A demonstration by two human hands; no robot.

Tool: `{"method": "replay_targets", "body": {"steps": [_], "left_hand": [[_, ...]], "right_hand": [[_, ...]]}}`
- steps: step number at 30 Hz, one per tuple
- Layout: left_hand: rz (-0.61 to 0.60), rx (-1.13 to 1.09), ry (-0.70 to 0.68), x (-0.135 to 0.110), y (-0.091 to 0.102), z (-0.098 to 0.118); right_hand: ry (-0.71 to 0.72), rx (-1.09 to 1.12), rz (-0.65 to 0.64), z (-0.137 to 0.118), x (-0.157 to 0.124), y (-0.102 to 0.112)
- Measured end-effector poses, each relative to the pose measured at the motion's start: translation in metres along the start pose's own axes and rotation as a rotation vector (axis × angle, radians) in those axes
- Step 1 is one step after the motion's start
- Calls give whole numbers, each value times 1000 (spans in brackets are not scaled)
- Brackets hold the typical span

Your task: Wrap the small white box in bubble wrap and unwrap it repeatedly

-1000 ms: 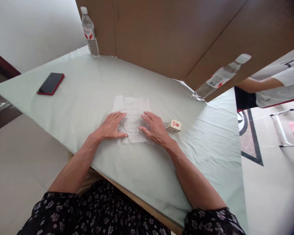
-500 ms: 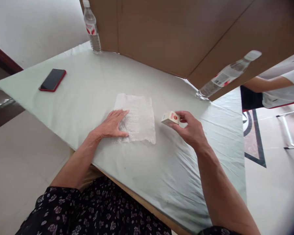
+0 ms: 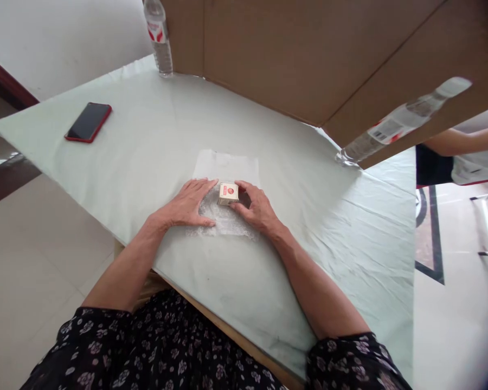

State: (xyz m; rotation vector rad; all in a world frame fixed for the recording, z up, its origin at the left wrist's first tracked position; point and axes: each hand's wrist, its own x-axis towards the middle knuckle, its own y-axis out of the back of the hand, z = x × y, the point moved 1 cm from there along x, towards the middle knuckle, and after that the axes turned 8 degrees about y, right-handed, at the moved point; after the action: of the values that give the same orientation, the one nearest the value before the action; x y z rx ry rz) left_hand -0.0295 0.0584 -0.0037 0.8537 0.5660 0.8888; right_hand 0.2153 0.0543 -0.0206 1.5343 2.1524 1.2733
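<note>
A small cream-coloured box point(image 3: 228, 193) with a red label sits over the middle of a sheet of bubble wrap point(image 3: 232, 226). My right hand point(image 3: 257, 207) grips the box from its right side, thumb at the near edge and fingers at the far edge. My left hand point(image 3: 190, 203) lies flat on the left part of the wrap, thumb and fingers spread, just left of the box. The wrap is spread out on the pale green tablecloth point(image 3: 244, 292), its left edge partly hidden under my left hand.
A phone point(image 3: 88, 122) in a red case lies at the left. Two water bottles point(image 3: 159, 40) stand against a tall brown cardboard panel point(image 3: 260, 54), the other bottle point(image 3: 402, 123) at the right. Beyond the panel a person's arm point(image 3: 463, 142) shows.
My right hand has carried the box leftward from beside the bubble wrap to over its middle. My left hand stays on the wrap. The view has shifted slightly.
</note>
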Motion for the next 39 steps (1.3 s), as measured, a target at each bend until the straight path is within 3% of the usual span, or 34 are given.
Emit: {"method": "replay_targets", "body": {"steps": [11, 17, 19, 22, 27, 34, 39], "left_hand": [[36, -72, 5, -2, 4, 0], [117, -313, 152, -4, 22, 3], [151, -265, 164, -12, 26, 12], [158, -107, 57, -32, 25, 30], [117, 204, -28, -59, 5, 52], [330, 262, -75, -48, -24, 59], [551, 97, 78, -38, -22, 63]], "right_hand": [[33, -40, 5, -1, -1, -3], [44, 52, 12, 3, -4, 1], [49, 117, 24, 5, -4, 2], [59, 199, 27, 7, -5, 3], [59, 221, 37, 6, -6, 2], [13, 231, 37, 5, -2, 0], [-19, 345, 72, -6, -10, 31]]}}
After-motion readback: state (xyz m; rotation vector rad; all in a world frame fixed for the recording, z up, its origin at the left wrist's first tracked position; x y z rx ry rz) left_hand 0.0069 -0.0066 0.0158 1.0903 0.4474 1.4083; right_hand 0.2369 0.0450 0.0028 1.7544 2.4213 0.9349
